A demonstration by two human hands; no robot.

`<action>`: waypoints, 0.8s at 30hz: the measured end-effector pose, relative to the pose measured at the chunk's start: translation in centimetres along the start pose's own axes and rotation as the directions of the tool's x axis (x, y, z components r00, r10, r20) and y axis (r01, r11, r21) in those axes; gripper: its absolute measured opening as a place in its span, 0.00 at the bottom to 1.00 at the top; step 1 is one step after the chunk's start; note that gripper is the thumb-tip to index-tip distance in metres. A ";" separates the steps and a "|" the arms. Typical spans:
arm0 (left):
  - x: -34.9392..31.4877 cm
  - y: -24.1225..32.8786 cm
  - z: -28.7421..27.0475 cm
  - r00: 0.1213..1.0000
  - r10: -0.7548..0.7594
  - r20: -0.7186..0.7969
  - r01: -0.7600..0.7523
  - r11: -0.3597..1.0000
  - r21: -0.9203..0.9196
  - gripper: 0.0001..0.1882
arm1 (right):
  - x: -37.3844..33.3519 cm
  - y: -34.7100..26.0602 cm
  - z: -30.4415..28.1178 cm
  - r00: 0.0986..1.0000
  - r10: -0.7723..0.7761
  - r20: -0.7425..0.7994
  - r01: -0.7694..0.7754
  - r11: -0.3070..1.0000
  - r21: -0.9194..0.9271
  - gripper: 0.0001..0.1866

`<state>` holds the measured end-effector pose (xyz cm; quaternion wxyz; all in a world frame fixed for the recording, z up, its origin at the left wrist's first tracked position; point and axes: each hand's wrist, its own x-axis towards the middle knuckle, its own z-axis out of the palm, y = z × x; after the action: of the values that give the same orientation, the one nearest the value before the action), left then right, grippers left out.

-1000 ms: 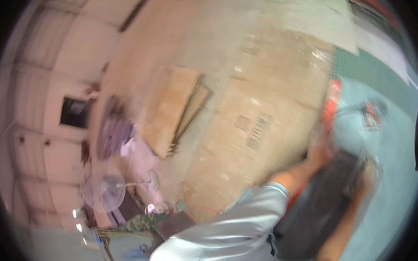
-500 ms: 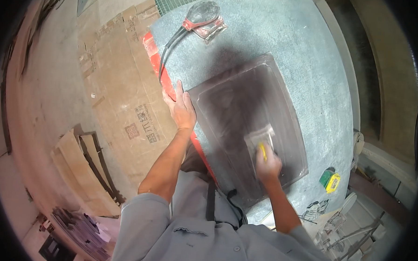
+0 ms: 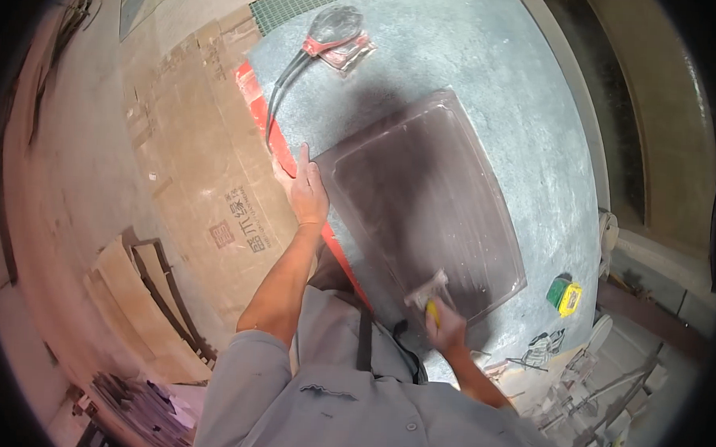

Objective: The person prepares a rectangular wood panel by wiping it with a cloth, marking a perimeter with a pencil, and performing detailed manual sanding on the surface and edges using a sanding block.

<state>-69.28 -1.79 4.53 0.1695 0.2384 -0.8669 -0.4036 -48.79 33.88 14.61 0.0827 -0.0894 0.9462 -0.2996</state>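
A dark brown panel [image 3: 407, 194] with a raised border lies flat on a blue-grey, carpet-like work surface. Close to the panel's near end, my right hand [image 3: 446, 327] is closed around the yellow handle of a tool with a wide pale head, which looks like a flat brush [image 3: 427, 290]. The head meets the panel's face. My left hand [image 3: 305, 196] rests at the panel's left corner, over the red table edge, fingers apart and partly stretched. Some of its fingers are hidden past the edge.
A corded sander [image 3: 338, 39] lies at the far left of the surface, its cable along the red edge [image 3: 259, 99]. At right sit a green-and-yellow block [image 3: 564, 296] and a striped glove [image 3: 540, 349]. Flattened cardboard [image 3: 202, 137] covers the floor at left.
My right hand has drawn the brush toward me and slightly left, to the near part of the panel. The left hand stays at the corner. The whole view has shifted slightly.
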 end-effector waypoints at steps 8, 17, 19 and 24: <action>0.9 2.5 -1.0 0.981 -0.102 0.163 0.110 0.993 -0.044 0.28 | 26.0 -13.4 5.9 0.999 -0.042 0.000 0.042 0.999 -0.007 0.13; 0.7 1.1 -0.6 1.000 0.003 0.000 -0.003 1.000 -0.024 0.26 | 28.0 -15.1 7.0 0.996 -0.048 -0.073 0.051 0.998 0.040 0.13; 1.1 0.8 0.5 1.000 -0.001 0.014 0.001 1.000 -0.016 0.26 | 31.7 -16.4 7.1 1.000 0.003 -0.027 -0.005 0.999 -0.051 0.12; 1.2 -0.1 1.3 0.999 0.048 -0.014 -0.049 0.999 -0.016 0.26 | 20.0 -10.8 5.3 0.970 -0.099 -0.221 0.116 0.991 0.067 0.11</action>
<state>-70.84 -1.69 3.75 0.1872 0.2188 -0.8679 -0.4047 -65.80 17.87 14.61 -0.0340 -0.1041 0.9307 -0.3489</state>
